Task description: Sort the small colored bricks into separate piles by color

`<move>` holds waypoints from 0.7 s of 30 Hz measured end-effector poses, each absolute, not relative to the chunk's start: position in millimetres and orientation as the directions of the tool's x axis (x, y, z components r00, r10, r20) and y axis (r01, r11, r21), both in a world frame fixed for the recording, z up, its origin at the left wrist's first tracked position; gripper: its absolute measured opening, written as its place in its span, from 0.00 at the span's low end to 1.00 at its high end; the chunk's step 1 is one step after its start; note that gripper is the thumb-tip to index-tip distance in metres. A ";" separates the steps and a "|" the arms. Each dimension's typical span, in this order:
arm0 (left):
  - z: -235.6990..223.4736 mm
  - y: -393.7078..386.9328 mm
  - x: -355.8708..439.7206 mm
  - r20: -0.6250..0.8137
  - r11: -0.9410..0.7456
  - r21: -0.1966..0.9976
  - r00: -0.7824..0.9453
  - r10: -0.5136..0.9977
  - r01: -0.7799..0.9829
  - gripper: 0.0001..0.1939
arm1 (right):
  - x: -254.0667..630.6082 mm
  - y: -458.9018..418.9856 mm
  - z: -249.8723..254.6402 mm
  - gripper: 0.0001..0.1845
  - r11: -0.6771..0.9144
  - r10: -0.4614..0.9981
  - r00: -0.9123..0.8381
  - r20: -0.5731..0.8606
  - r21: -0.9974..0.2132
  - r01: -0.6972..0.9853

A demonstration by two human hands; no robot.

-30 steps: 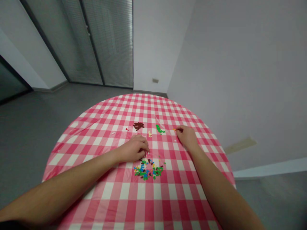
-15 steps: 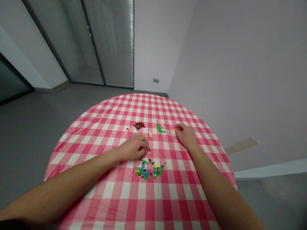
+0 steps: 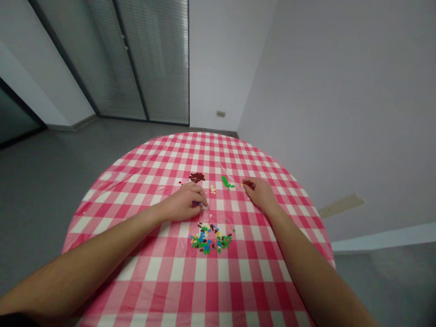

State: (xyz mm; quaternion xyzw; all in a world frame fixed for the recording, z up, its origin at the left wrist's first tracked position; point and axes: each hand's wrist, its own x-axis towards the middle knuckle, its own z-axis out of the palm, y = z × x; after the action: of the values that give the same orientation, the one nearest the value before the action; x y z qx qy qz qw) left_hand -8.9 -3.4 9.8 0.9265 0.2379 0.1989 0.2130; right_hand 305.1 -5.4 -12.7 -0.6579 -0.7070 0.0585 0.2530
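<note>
Here, my left hand (image 3: 182, 204) is closed on a small blue brick (image 3: 195, 203) just beyond the large mixed heap of bricks (image 3: 211, 238). My right hand (image 3: 260, 193) curls over dark red bricks (image 3: 249, 184), its grip unclear. Farther out, a dark red cluster (image 3: 196, 177), green cluster (image 3: 226, 182) and pale cluster (image 3: 213, 189) lie apart on the checked tablecloth (image 3: 204, 281).

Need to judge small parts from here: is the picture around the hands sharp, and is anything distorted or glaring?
Head view: the wide lens bows the checked tablecloth and leans the door frame; light is soft, without strong glare; the left hand and right hand look sharp, but the small coloured pieces are too tiny to resolve singly.
</note>
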 end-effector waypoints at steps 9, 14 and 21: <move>2.4 -16.0 6.5 0.221 -0.853 0.420 0.876 0.429 0.311 0.07 | 280.1 -17.6 -3.8 0.13 0.332 0.883 -0.164 0.440 -0.340 0.880; -0.9 -16.4 8.4 0.227 -0.845 0.428 0.866 0.445 0.321 0.06 | 272.9 -22.8 3.5 0.12 0.340 0.886 -0.161 0.435 -0.373 0.863; 8.1 -0.3 -2.9 0.299 -0.712 0.543 0.690 0.659 0.445 0.06 | 231.6 -47.4 13.3 0.08 0.525 0.848 -0.492 0.198 -0.452 0.722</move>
State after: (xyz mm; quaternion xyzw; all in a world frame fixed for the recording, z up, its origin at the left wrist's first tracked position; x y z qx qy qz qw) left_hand -2.9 -0.3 8.1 0.8927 0.3092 0.2434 0.2198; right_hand 231.6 -47.4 13.3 -0.4618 -0.8495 0.1564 0.2015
